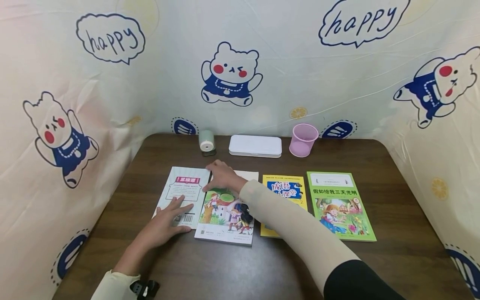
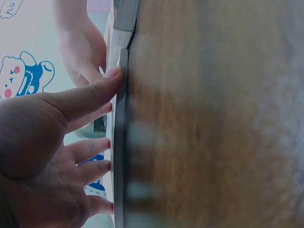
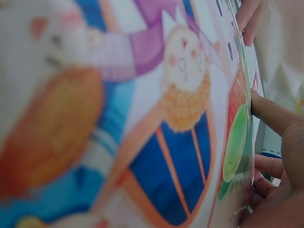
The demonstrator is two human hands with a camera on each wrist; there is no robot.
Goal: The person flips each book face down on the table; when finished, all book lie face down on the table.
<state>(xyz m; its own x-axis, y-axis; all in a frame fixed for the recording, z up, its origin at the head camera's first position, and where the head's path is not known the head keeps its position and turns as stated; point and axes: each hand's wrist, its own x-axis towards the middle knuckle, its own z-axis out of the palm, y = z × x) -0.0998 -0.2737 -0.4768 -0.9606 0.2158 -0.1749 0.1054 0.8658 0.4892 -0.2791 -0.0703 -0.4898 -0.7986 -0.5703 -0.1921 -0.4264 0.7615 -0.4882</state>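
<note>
A pale blue book (image 1: 187, 181) lies back cover up at the left of a row on the table. My left hand (image 1: 165, 223) rests on its lower part, fingers spread; in the left wrist view the thumb (image 2: 102, 92) reaches its near edge. Beside it lies a picture-covered storybook (image 1: 225, 223), its left edge right against the pale blue book. My right hand (image 1: 224, 176) reaches over the storybook's upper part, with thumb and fingertips at its upper left, by the seam between the two books. Colourful drawn figures (image 3: 185, 76) on its cover fill much of the right wrist view.
To the right lie a yellow book (image 1: 285, 181), partly hidden by my right sleeve, and a green book (image 1: 341, 208). Along the back edge stand a small green cylinder (image 1: 206, 139), a white flat case (image 1: 255, 145) and a pink cup (image 1: 303, 141). A printed cloth hangs behind.
</note>
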